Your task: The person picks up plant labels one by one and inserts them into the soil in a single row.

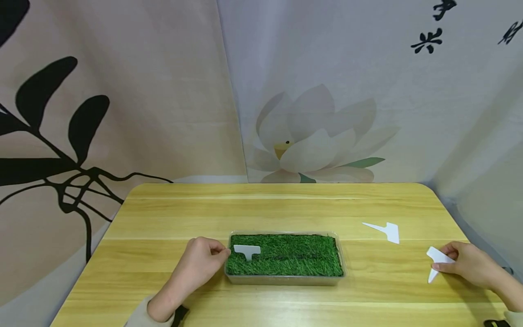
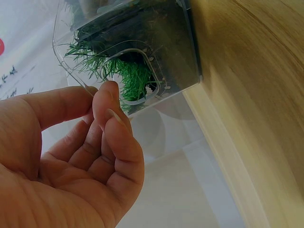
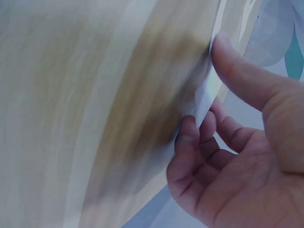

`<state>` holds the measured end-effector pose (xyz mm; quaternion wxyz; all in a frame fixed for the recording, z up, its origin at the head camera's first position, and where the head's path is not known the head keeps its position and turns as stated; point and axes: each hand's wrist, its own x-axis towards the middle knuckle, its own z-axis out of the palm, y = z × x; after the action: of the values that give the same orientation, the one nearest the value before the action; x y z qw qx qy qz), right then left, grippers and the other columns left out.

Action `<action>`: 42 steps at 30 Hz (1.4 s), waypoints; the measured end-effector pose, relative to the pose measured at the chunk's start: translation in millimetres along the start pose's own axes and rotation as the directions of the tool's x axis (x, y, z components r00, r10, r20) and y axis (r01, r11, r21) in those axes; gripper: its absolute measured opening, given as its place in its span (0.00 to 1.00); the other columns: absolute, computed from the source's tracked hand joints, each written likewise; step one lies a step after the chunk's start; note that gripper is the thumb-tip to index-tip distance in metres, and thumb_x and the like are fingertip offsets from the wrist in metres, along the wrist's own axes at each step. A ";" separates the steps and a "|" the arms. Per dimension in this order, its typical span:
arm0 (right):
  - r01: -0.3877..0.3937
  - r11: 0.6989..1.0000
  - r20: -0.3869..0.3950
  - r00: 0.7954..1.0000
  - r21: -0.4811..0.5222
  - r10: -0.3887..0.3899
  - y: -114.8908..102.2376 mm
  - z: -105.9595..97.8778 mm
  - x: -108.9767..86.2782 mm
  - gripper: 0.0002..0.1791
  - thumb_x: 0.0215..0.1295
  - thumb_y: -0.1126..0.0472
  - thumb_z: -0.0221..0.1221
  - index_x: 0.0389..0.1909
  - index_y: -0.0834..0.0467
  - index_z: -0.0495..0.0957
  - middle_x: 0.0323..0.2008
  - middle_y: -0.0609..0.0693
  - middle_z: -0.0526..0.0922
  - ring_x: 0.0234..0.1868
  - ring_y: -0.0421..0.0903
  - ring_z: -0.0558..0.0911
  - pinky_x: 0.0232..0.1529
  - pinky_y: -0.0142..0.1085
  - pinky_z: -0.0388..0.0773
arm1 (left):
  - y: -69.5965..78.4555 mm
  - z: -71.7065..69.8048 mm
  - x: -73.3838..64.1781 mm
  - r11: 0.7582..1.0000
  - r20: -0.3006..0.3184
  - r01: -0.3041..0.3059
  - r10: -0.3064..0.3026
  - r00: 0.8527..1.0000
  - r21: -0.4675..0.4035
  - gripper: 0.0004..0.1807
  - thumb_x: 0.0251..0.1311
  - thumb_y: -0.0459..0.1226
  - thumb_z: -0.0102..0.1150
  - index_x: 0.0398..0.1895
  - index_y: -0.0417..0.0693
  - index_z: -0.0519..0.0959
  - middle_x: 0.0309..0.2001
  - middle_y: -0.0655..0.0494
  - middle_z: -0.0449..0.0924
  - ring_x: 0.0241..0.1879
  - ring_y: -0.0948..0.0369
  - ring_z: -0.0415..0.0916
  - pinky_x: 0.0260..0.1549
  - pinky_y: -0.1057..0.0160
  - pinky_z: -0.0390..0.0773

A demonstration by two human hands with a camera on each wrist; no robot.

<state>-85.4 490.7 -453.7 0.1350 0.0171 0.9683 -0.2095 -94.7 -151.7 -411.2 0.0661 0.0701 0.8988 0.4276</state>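
A clear plastic box (image 1: pixel 286 280) filled with green artificial grass (image 1: pixel 294 254) sits mid-table. One white T-shaped plant label (image 1: pixel 247 250) stands in the grass near the left end. My left hand (image 1: pixel 206 259) pinches the box's left rim between thumb and forefinger; in the left wrist view the fingertips (image 2: pixel 107 92) meet right at the rim's edge. Far to the right, my right hand (image 1: pixel 467 263) holds another white T-shaped plant label (image 1: pixel 438 255), thumb over it and fingers behind. The right wrist view shows this label (image 3: pixel 207 92) nearly edge-on between thumb and fingers.
A third white plant label (image 1: pixel 391 231) lies flat on the wooden table (image 1: pixel 163 218), between the box and my right hand, toward the back. Behind the table hangs a cloth (image 1: pixel 171 91) printed with plants and a lotus flower.
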 end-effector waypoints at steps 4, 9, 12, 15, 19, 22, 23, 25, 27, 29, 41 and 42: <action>0.036 0.999 -0.051 0.998 -0.006 -0.037 -0.2 -1.1 -2.4 0.22 0.62 0.55 0.75 0.42 0.69 0.79 0.36 0.48 0.84 0.31 0.34 0.75 0.32 0.33 0.71 | 0.1 0.3 0.4 1.000 0.004 0.003 -0.003 1.000 -0.003 0.19 0.66 0.30 0.65 0.15 0.51 0.81 0.10 0.65 0.57 0.13 0.66 0.49 0.16 0.70 0.53; 0.063 0.998 -0.134 0.989 0.010 -0.061 -2.3 -6.7 -3.7 0.17 0.63 0.62 0.73 0.40 0.72 0.81 0.33 0.51 0.86 0.29 0.31 0.76 0.30 0.33 0.73 | 0.1 0.2 0.3 1.000 0.001 0.011 -0.011 1.000 0.002 0.19 0.66 0.31 0.66 0.15 0.51 0.81 0.09 0.65 0.57 0.13 0.66 0.49 0.16 0.69 0.53; 0.049 0.999 -0.145 0.988 0.021 -0.045 -6.5 -11.8 -5.0 0.18 0.64 0.61 0.73 0.41 0.73 0.82 0.33 0.52 0.87 0.29 0.31 0.76 0.30 0.32 0.74 | 0.2 -0.1 0.1 1.000 -0.002 0.013 -0.013 1.000 0.005 0.19 0.66 0.31 0.66 0.14 0.51 0.80 0.10 0.65 0.56 0.13 0.66 0.49 0.16 0.69 0.52; 0.033 0.999 -0.150 0.988 0.027 -0.029 -12.8 -17.5 -7.6 0.19 0.66 0.58 0.72 0.42 0.73 0.82 0.33 0.51 0.87 0.29 0.32 0.75 0.29 0.32 0.73 | 0.3 -0.2 0.1 1.000 -0.001 0.014 -0.014 1.000 0.006 0.20 0.66 0.31 0.66 0.14 0.51 0.80 0.10 0.65 0.56 0.13 0.66 0.49 0.16 0.69 0.53; 0.020 1.000 -0.164 0.986 0.018 -0.017 -22.1 -25.8 -12.5 0.19 0.69 0.55 0.70 0.43 0.70 0.83 0.33 0.50 0.87 0.29 0.35 0.73 0.29 0.33 0.70 | 0.2 -0.2 0.0 1.000 -0.005 0.015 -0.015 1.000 0.000 0.18 0.65 0.31 0.66 0.15 0.51 0.82 0.09 0.65 0.57 0.13 0.66 0.49 0.16 0.69 0.53; 0.034 0.999 -0.204 0.978 0.001 -0.033 -28.6 -29.6 -16.2 0.17 0.71 0.56 0.68 0.42 0.69 0.84 0.32 0.50 0.87 0.28 0.35 0.71 0.28 0.33 0.67 | 0.5 -0.2 0.0 1.000 -0.007 0.015 -0.015 1.000 -0.004 0.18 0.65 0.30 0.66 0.15 0.51 0.82 0.09 0.65 0.57 0.13 0.66 0.49 0.16 0.70 0.53; 0.040 0.999 -0.218 0.975 0.000 -0.039 -30.7 -30.8 -17.0 0.16 0.72 0.57 0.67 0.41 0.69 0.84 0.31 0.50 0.86 0.27 0.35 0.71 0.28 0.33 0.67 | 0.6 -0.2 0.0 1.000 -0.008 0.015 -0.015 1.000 -0.005 0.18 0.65 0.30 0.66 0.15 0.51 0.82 0.09 0.65 0.57 0.13 0.66 0.49 0.16 0.70 0.53; 0.060 0.998 -0.258 0.964 -0.005 -0.059 -34.8 -31.8 -18.3 0.13 0.74 0.60 0.64 0.40 0.70 0.84 0.30 0.49 0.85 0.26 0.35 0.69 0.27 0.33 0.66 | 0.8 -0.3 0.1 1.000 -0.007 0.016 -0.016 1.000 -0.007 0.18 0.65 0.30 0.66 0.15 0.51 0.82 0.09 0.65 0.57 0.13 0.66 0.49 0.16 0.70 0.53; 0.071 0.997 -0.288 0.955 -0.002 -0.068 -38.9 -33.1 -19.5 0.12 0.76 0.62 0.62 0.41 0.71 0.84 0.30 0.50 0.84 0.26 0.34 0.69 0.26 0.33 0.67 | 1.0 -0.3 0.1 1.000 -0.008 0.014 -0.014 1.000 -0.005 0.18 0.65 0.30 0.66 0.15 0.51 0.82 0.09 0.65 0.57 0.13 0.66 0.49 0.16 0.69 0.53; 0.070 0.997 -0.305 0.950 0.007 -0.065 -42.6 -34.8 -20.2 0.13 0.77 0.64 0.60 0.43 0.74 0.82 0.31 0.52 0.85 0.26 0.32 0.70 0.26 0.32 0.69 | 0.8 -0.3 0.2 1.000 -0.010 0.011 -0.011 1.000 -0.004 0.19 0.65 0.30 0.66 0.15 0.51 0.82 0.09 0.65 0.58 0.13 0.66 0.50 0.16 0.70 0.53; 0.052 0.998 -0.475 0.879 0.036 -0.029 -71.0 -43.5 -30.9 0.20 0.78 0.58 0.61 0.46 0.75 0.81 0.33 0.62 0.87 0.26 0.24 0.70 0.23 0.32 0.69 | 0.4 -0.4 0.2 1.000 -0.010 0.014 -0.014 1.000 -0.008 0.17 0.66 0.31 0.66 0.16 0.51 0.83 0.09 0.65 0.59 0.13 0.66 0.50 0.16 0.70 0.53; 0.049 0.998 -0.491 0.871 0.033 -0.027 -73.7 -44.0 -31.8 0.19 0.77 0.58 0.61 0.46 0.74 0.82 0.32 0.60 0.87 0.26 0.24 0.70 0.22 0.32 0.69 | 0.3 -0.4 0.2 1.000 -0.010 0.014 -0.014 1.000 -0.008 0.18 0.66 0.31 0.66 0.16 0.51 0.83 0.09 0.65 0.59 0.13 0.66 0.50 0.16 0.70 0.53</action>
<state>-72.7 442.3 -377.0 -0.1192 0.0537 0.9662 -0.2222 -95.0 -151.8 -410.7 0.0647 0.0616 0.8979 0.4310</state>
